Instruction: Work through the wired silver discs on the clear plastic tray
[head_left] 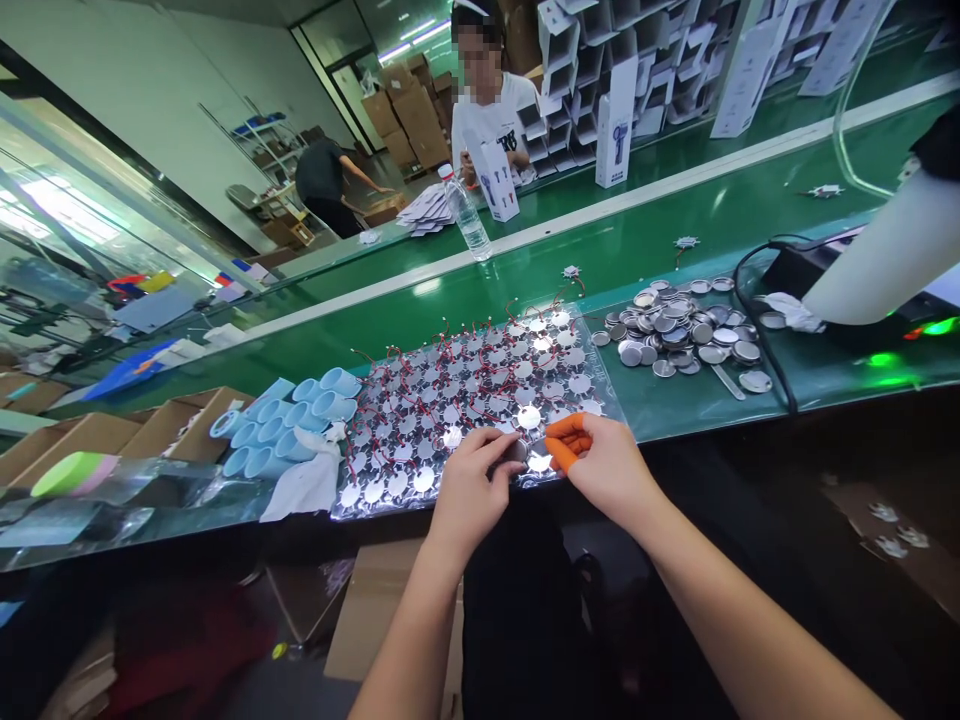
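My left hand [474, 480] pinches a round metal disc [517, 450] between thumb and fingers, over the near edge of a sheet of parts. Close beside it on the right, my right hand [604, 465] wears orange finger covers [568, 440]. Its fingers are pressed together near the disc; whatever they hold is too small to make out. Beneath both hands lies the shiny sheet [611, 395], covered with rows of round silver discs with notched rims and thin red wires [405, 372]. To the right of the sheet is a loose pile of silver discs [675, 328].
Light-blue cups [300, 415], a white cloth [304, 485] and cardboard boxes [157, 425] stand left. A water bottle [469, 220] is across the bench. A black cable [765, 340] and white cylindrical object [885, 245] are right. A person [487, 110] sits opposite, near stacked white boxes [615, 140].
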